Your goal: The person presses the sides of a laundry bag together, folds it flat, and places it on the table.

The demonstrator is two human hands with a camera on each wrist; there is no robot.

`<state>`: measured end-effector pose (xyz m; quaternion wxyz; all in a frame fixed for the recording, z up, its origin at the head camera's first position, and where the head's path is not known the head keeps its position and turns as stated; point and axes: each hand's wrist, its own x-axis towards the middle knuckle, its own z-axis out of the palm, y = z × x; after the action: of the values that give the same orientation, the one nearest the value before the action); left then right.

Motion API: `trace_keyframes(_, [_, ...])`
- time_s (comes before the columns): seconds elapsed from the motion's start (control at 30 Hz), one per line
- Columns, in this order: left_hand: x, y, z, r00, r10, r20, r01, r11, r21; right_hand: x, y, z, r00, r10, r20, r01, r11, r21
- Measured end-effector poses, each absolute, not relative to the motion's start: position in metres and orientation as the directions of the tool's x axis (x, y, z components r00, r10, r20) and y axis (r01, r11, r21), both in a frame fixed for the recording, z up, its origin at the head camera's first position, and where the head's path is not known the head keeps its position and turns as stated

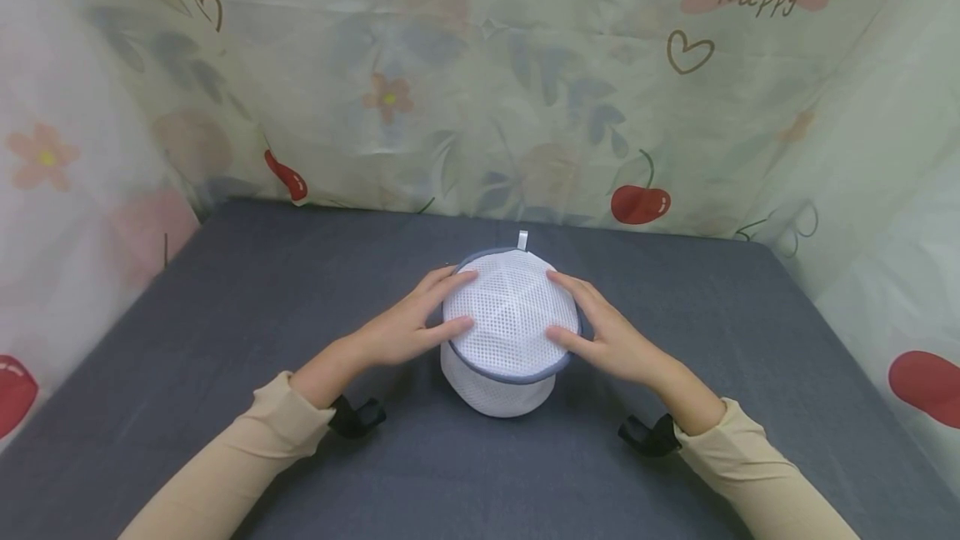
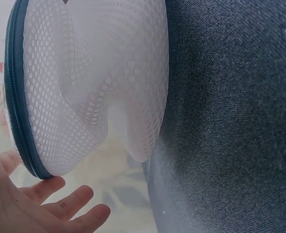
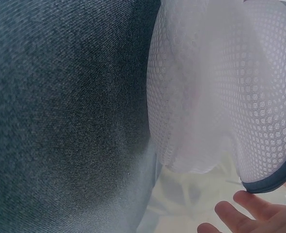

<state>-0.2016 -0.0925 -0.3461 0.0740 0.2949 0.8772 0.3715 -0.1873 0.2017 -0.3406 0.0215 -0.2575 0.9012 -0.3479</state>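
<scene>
Mesh bag (image 1: 510,315) sits between left hand (image 1: 408,327) and right hand (image 1: 611,336), both spread, touching it.

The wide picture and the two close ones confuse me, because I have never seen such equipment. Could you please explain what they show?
There is no machine here: you see a person's bare left hand and right hand. The wide picture comes from a camera worn on the head, looking forward and down. The close ones come from cameras worn on each wrist, so they look sideways at the same thing. That is a white mesh bag with a blue rim, on a dark table. Both hands touch it from opposite sides, thumbs on its top; the fingers rest against it rather than curl tightly around it. Behind hangs a printed cloth.
</scene>
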Motion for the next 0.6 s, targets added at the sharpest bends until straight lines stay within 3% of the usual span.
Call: trace_keyframes(0.6, [-0.2003, -0.0924, -0.3475, -0.81, 0.579, 0.089, 0.468, 0.549, 0.692, -0.1879, 0.2022, -0.3428, -0.862, -0.488, 0.135, -0.458, 0.638, -0.62])
